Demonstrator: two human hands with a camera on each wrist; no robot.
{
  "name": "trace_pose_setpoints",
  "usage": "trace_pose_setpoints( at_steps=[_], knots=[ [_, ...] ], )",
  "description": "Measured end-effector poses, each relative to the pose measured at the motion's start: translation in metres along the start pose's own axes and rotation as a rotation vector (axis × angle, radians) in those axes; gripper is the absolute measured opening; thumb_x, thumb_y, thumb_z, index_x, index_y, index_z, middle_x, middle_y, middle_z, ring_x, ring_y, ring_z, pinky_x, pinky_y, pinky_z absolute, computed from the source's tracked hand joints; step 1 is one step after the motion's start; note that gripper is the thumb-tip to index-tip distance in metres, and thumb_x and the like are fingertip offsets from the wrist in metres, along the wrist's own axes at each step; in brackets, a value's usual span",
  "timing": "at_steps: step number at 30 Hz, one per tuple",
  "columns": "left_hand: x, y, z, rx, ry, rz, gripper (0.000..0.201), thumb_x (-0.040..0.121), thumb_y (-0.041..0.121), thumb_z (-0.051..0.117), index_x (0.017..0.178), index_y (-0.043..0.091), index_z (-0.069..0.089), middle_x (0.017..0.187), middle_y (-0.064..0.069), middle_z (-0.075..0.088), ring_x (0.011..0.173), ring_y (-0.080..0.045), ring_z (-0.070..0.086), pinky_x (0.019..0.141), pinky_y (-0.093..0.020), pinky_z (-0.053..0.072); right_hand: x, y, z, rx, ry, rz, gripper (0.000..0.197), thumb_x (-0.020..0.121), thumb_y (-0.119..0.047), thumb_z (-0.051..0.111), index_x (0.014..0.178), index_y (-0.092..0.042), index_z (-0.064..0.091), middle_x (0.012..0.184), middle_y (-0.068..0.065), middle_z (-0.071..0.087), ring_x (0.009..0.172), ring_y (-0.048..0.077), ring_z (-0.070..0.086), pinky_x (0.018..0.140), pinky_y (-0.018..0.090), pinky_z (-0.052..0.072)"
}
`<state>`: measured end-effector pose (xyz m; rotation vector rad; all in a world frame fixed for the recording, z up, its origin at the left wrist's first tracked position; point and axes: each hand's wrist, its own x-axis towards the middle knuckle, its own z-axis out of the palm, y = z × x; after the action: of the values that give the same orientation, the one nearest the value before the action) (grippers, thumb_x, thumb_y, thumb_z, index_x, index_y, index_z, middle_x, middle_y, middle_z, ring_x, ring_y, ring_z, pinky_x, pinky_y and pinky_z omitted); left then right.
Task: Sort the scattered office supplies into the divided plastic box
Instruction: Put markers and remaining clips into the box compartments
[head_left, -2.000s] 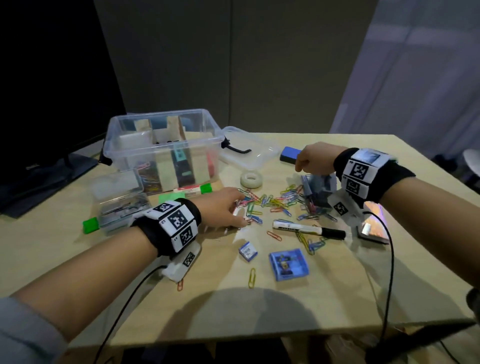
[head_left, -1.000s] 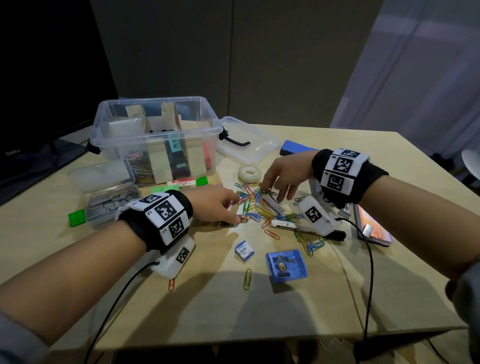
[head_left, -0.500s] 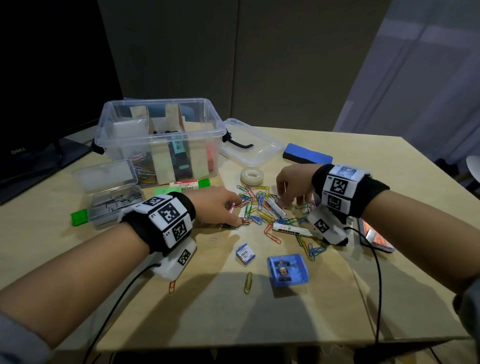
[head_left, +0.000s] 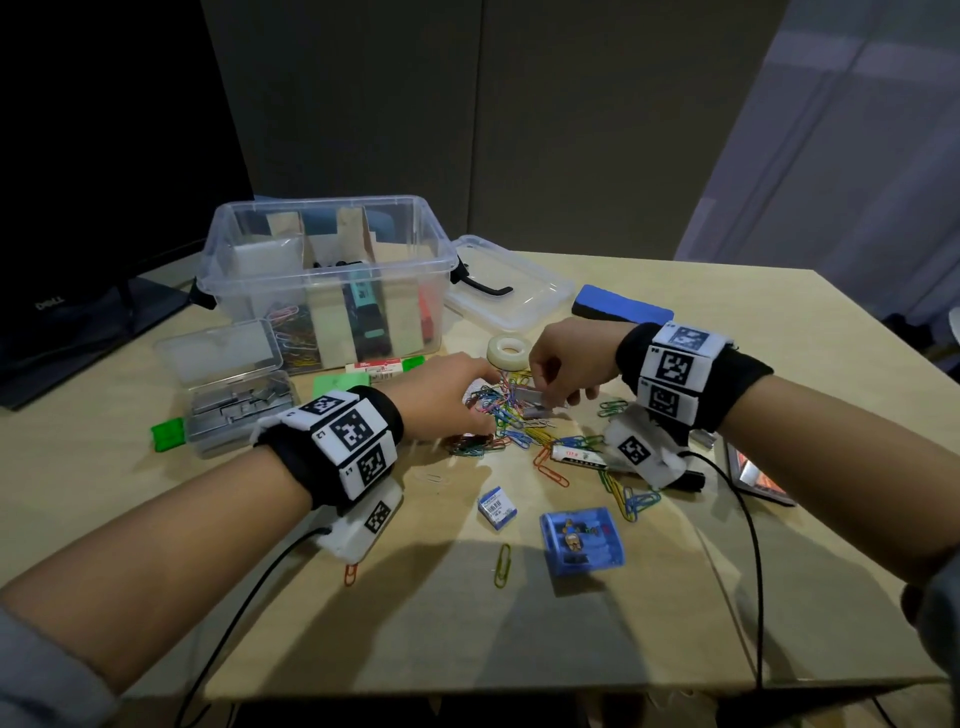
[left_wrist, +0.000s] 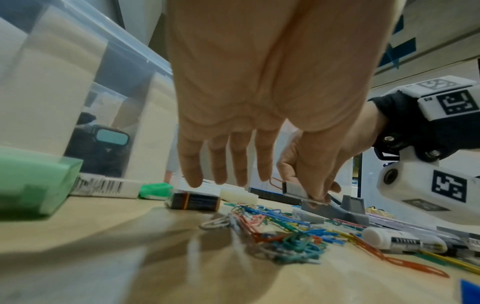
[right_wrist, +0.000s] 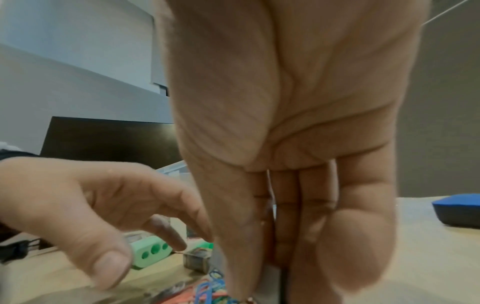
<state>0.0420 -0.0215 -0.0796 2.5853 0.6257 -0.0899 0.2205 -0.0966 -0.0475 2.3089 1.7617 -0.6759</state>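
Note:
A pile of coloured paper clips (head_left: 501, 415) lies mid-table in front of the clear divided box (head_left: 332, 234). My right hand (head_left: 550, 395) hovers over the pile and pinches a grey strip of staples (head_left: 530, 399) between thumb and fingers; the strip (left_wrist: 294, 190) is lifted just off the clips. My left hand (head_left: 467, 402) hangs beside it over the pile's left side, fingers (left_wrist: 193, 174) relaxed and pointing down, holding nothing. A white marker (head_left: 576, 457), a tape roll (head_left: 508, 352) and a blue eraser (head_left: 621, 310) lie nearby.
The box lid (head_left: 511, 291) lies right of the box. A clear case of staples (head_left: 234, 400) and green items (head_left: 167, 434) sit at left. A small staple box (head_left: 497, 508), a blue pin box (head_left: 582, 538) and loose clips lie nearer me. A phone (head_left: 756, 475) is at right.
My right hand has come left from the blue eraser to the clip pile and picked up the staple strip. My left hand has stayed at the pile's left side.

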Motion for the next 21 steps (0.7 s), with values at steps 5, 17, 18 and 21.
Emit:
trace_pose_setpoints(
  at_steps=[5,17,18,21],
  knots=[
    [0.004,0.002,0.002,-0.145,0.129,0.043,0.046,0.087,0.029,0.070,0.129,0.018,0.055,0.119,0.001,0.063,0.101,-0.011,0.058,0.084,-0.021,0.044,-0.002,-0.004,0.002,0.076,0.058,-0.113,0.011,0.086,-0.008,0.067,0.084,-0.017,0.063,0.077,0.002,0.070,0.063,0.014,0.065,0.063,0.026,0.056],
    [0.005,-0.004,0.006,-0.283,0.265,-0.050,0.010,0.091,0.018,0.065,0.097,0.015,0.073,0.084,0.002,0.068,0.077,-0.009,0.059,0.069,-0.020,0.041,0.000,-0.007,0.003,0.071,0.180,-0.091,0.014,0.086,-0.014,0.067,0.098,-0.020,0.062,0.093,0.001,0.071,0.071,0.016,0.065,0.066,0.026,0.052],
    [0.005,-0.005,0.006,-0.276,0.263,-0.064,0.012,0.092,0.018,0.064,0.099,0.015,0.073,0.087,0.001,0.069,0.078,-0.010,0.059,0.069,-0.020,0.041,0.002,-0.005,0.004,0.025,0.133,-0.056,0.014,0.085,-0.018,0.069,0.098,-0.019,0.062,0.096,0.003,0.070,0.068,0.014,0.062,0.064,0.025,0.051],
    [0.004,-0.006,0.005,-0.256,0.251,-0.097,0.018,0.095,0.016,0.058,0.106,0.012,0.072,0.093,-0.001,0.068,0.084,-0.013,0.058,0.073,-0.022,0.040,0.007,-0.003,0.013,-0.132,0.006,0.013,0.029,0.080,-0.033,0.075,0.102,-0.016,0.065,0.099,0.006,0.070,0.081,0.020,0.065,0.073,0.031,0.054]
  ],
)
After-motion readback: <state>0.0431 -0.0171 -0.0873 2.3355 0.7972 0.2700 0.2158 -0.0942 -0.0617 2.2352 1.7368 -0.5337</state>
